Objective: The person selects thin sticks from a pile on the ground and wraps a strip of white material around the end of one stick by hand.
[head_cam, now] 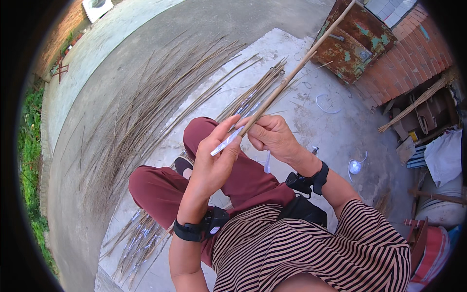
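A long wooden or bamboo pole (284,83) slants from the upper right down to my hands, above my knees. My left hand (220,146) is at its lower end, with a strip of clear plastic ribbon (228,140) across the fingers. My right hand (271,135) pinches the pole and ribbon near that end; another length of ribbon hangs below it. Beyond my hands, a bundle of thin sticks (251,91) bound with plastic lies on the concrete. More tied bundles (140,241) lie beside my knee at the lower left.
Loose thin twigs (146,120) spread over the ground at the left. A ball of plastic ribbon (354,166) lies at the right, with a ribbon loop behind it. A rusty metal box (350,47), a brick wall (408,58) and a white sack (443,157) stand along the right side.
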Action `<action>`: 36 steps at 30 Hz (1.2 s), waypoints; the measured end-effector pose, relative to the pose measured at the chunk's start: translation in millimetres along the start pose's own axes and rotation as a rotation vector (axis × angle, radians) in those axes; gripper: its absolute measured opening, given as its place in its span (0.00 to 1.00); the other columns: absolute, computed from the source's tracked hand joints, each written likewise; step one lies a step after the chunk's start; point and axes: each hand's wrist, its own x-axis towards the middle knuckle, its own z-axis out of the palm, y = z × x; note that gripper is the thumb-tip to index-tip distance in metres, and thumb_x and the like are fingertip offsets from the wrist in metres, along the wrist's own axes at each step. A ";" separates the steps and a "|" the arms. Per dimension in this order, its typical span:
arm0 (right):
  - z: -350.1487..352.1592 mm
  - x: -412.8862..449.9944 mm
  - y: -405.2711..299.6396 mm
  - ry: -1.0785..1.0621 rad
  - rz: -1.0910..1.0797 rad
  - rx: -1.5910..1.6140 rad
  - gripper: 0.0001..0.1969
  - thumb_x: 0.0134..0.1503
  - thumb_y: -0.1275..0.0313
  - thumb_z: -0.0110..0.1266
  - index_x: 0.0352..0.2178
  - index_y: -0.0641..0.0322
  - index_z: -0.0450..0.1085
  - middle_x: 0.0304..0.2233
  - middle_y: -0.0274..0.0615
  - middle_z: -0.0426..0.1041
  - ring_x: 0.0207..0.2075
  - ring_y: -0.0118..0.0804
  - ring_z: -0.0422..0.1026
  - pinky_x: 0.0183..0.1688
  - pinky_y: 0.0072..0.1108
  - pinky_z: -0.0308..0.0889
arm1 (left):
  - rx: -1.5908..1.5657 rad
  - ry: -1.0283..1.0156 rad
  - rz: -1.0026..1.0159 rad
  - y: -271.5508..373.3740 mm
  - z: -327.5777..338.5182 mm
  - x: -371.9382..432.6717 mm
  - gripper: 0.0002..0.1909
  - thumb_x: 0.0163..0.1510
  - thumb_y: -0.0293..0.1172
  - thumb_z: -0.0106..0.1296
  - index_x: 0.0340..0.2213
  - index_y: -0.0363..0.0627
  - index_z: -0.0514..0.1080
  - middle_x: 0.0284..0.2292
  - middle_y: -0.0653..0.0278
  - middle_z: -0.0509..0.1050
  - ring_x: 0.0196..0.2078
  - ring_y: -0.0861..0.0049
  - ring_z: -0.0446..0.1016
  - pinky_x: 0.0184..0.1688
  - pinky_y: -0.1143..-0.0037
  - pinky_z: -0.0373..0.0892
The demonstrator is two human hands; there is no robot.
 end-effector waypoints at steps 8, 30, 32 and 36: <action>5.4 -11.5 -4.6 0.105 0.021 -0.093 0.11 0.56 0.71 0.45 0.37 0.69 0.69 0.14 0.27 0.59 0.15 0.17 0.54 0.16 0.10 0.48 | 0.093 -0.051 0.010 -3.7 -4.1 -1.3 0.15 0.55 0.23 0.40 0.45 0.36 0.65 0.22 0.74 0.64 0.24 0.91 0.58 0.26 0.87 0.58; 9.9 -36.0 -28.9 -0.014 0.024 -0.695 0.06 0.52 0.74 0.48 0.27 0.68 0.69 0.14 0.36 0.64 0.16 0.21 0.63 0.19 0.14 0.59 | 0.349 0.178 0.228 -21.1 3.8 5.8 0.10 0.53 0.26 0.44 0.35 0.35 0.70 0.12 0.61 0.62 0.15 0.86 0.58 0.18 0.81 0.58; 10.1 -34.0 -27.3 -0.009 0.046 -0.671 0.06 0.52 0.74 0.48 0.27 0.68 0.69 0.14 0.36 0.65 0.16 0.21 0.63 0.19 0.14 0.59 | 0.334 0.174 0.163 -14.4 2.8 5.4 0.08 0.53 0.27 0.44 0.29 0.33 0.69 0.12 0.60 0.63 0.14 0.83 0.59 0.18 0.80 0.58; 16.5 -33.0 -26.6 -0.057 0.033 -0.743 0.06 0.51 0.75 0.49 0.26 0.69 0.69 0.14 0.38 0.65 0.16 0.23 0.63 0.20 0.16 0.60 | 0.320 0.177 0.134 -11.9 -0.3 5.7 0.09 0.53 0.28 0.43 0.26 0.33 0.68 0.12 0.59 0.64 0.14 0.81 0.61 0.18 0.79 0.59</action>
